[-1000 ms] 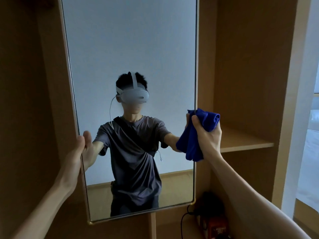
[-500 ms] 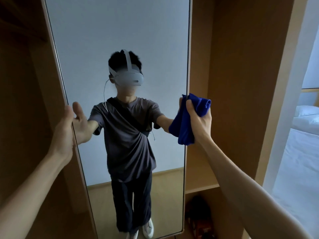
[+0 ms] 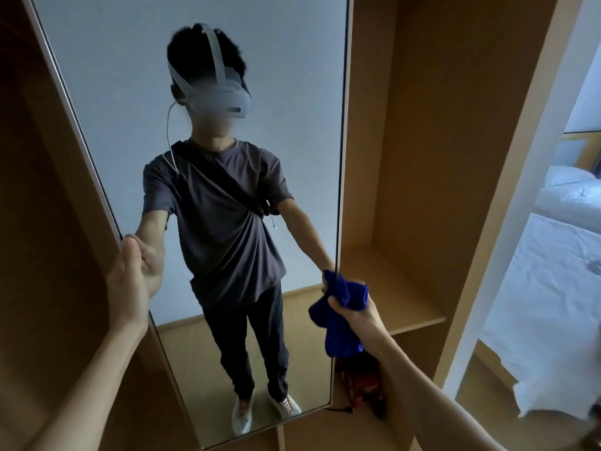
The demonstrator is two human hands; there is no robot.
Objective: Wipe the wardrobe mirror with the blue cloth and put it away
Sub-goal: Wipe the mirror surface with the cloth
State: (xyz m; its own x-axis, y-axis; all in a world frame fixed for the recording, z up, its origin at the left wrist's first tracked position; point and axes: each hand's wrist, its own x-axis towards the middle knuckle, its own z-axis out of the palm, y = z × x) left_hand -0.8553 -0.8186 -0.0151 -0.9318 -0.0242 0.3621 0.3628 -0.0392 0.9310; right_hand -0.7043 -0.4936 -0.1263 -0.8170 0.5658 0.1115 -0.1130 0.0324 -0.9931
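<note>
While the left hand (image 3: 130,288) clasps the left edge of the mirror (image 3: 130,92), fingers wrapped round the frame and thumb along the side, the right hand (image 3: 356,315) is closed tight around the blue cloth (image 3: 341,323). Cloth is bunched in the fist, a loose end hanging below it, pressed at the mirror's right edge. Just right of the fist: a wooden shelf (image 3: 400,297).

The mirror (image 3: 130,92) runs off the top edge, so its upper end is unseen. The left hand (image 3: 130,288) covers part of its left rim. Behind the blue cloth (image 3: 341,333), a dark red object (image 3: 361,385) on the wardrobe floor stays unidentifiable. The bed (image 3: 553,288) is cut off at right.
</note>
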